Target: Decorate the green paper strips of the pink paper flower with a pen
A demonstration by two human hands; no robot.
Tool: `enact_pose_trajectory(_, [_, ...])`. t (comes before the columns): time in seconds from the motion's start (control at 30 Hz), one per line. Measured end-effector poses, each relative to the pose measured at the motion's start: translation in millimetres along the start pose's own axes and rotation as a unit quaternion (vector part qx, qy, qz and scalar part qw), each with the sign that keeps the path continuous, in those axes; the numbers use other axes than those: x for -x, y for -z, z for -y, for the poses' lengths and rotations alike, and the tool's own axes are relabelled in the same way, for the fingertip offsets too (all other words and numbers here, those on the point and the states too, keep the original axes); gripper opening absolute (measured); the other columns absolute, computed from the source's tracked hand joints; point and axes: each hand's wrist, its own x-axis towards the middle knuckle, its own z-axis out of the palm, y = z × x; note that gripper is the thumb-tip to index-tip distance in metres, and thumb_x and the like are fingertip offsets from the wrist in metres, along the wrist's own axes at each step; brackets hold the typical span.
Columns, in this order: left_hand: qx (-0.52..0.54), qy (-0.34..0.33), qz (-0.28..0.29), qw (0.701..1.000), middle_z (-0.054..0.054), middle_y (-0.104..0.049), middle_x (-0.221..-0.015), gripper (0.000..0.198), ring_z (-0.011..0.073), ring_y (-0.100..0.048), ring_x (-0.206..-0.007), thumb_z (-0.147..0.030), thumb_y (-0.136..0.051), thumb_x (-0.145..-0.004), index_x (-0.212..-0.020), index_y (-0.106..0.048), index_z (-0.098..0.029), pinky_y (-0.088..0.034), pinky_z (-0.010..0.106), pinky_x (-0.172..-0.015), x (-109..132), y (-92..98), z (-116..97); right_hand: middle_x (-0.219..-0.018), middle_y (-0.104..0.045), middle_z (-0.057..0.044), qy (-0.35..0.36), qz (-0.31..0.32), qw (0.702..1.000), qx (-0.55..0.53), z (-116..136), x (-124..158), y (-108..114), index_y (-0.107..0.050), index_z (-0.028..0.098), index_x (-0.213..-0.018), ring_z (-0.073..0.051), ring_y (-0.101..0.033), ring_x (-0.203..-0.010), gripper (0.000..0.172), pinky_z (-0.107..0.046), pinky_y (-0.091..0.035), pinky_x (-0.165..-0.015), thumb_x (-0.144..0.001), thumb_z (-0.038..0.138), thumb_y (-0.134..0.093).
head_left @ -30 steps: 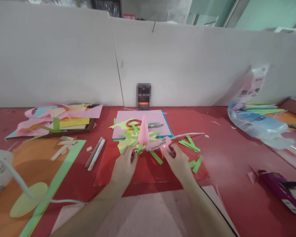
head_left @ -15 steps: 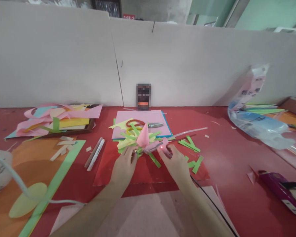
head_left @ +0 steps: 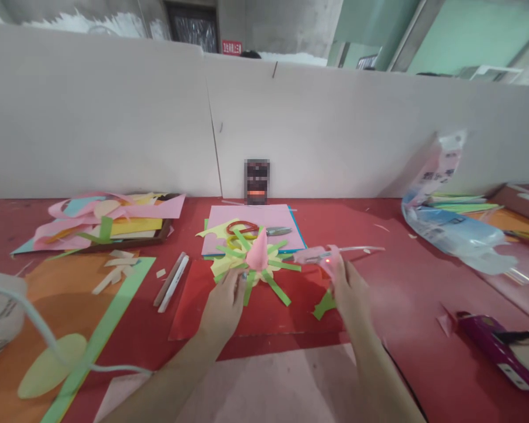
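The pink cone (head_left: 258, 254) stands on a pale yellow paper flower (head_left: 268, 274) with green strips (head_left: 278, 292), just right of the fingers of my left hand (head_left: 224, 299). They meet its near left edge, though I cannot tell whether they pinch it. My right hand (head_left: 352, 294) has its fingers wrapped around a pink glue gun (head_left: 311, 256), nozzle toward the flower. Beyond, scissors (head_left: 279, 231) lie on a pink sheet (head_left: 264, 212)
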Motion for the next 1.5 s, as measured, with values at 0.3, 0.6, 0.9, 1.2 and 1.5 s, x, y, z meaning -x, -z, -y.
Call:
enact_pose_trajectory(0.3, [0.057, -0.047, 0.073, 0.995, 0.004, -0.064, -0.097, 0.024, 0.0181, -0.060, -0.091, -0.031, -0.032, -0.093, -0.103, -0.052, -0.022, -0.045, 0.029, -0.078, 1, 1.7, -4, -0.080, -0.063, -0.016, -0.012, -0.070, 0.992, 0.101, -34, -68, 27, -0.063, 0.011, -0.081, -0.030, -0.057, -0.086, 0.036, -0.040, -0.041, -0.075, -0.077, 0.040, -0.041])
enact_pose_trajectory(0.6, [0.073, -0.083, 0.142, 0.984, 0.000, -0.064, -0.098, 0.025, 0.0156, -0.060, -0.091, -0.025, -0.030, -0.094, -0.102, -0.053, -0.026, -0.046, 0.027, -0.079, 5, 6.8, -11, -0.113, -0.058, -0.013, 0.168, 0.019, 0.984, -0.061, 48, -15, -40, -0.056, 0.015, -0.109, -0.023, -0.052, -0.106, 0.036, -0.039, -0.039, -0.094, -0.082, 0.037, -0.045])
enact_pose_trajectory(0.9, [0.028, -0.128, 0.017, 0.991, 0.002, -0.066, -0.098, 0.021, 0.0149, -0.061, -0.087, -0.022, -0.037, -0.091, -0.102, -0.055, -0.023, -0.047, 0.024, -0.074, 4, 5.0, -3, -0.111, -0.058, -0.011, 0.145, 0.074, 0.981, -0.108, 52, 12, -70, -0.055, 0.018, -0.110, -0.024, -0.051, -0.105, 0.038, -0.039, -0.041, -0.090, -0.082, 0.045, -0.049])
enact_pose_trajectory(1.2, [-0.051, -0.218, 0.001, 0.974, 0.005, -0.064, -0.089, 0.020, 0.0176, -0.058, -0.082, -0.017, -0.037, -0.090, -0.097, -0.056, -0.019, -0.046, 0.032, -0.074, 3, 3.5, -4, -0.108, -0.062, -0.012, 0.120, 0.102, 0.980, -0.123, 70, -2, -75, -0.057, 0.016, -0.109, -0.025, -0.056, -0.098, 0.044, -0.036, -0.044, -0.082, -0.077, 0.046, -0.054])
enact_pose_trajectory(1.5, [-0.061, -0.292, 0.047, 0.953, 0.005, -0.063, -0.082, 0.023, 0.0169, -0.056, -0.076, -0.017, -0.036, -0.090, -0.095, -0.058, -0.018, -0.047, 0.032, -0.071, 6, 2.0, -8, -0.102, -0.063, -0.010, 0.156, 0.094, 0.975, -0.127, 61, 9, -81, -0.058, 0.017, -0.104, -0.023, -0.057, -0.094, 0.038, -0.035, -0.044, -0.081, -0.077, 0.043, -0.055])
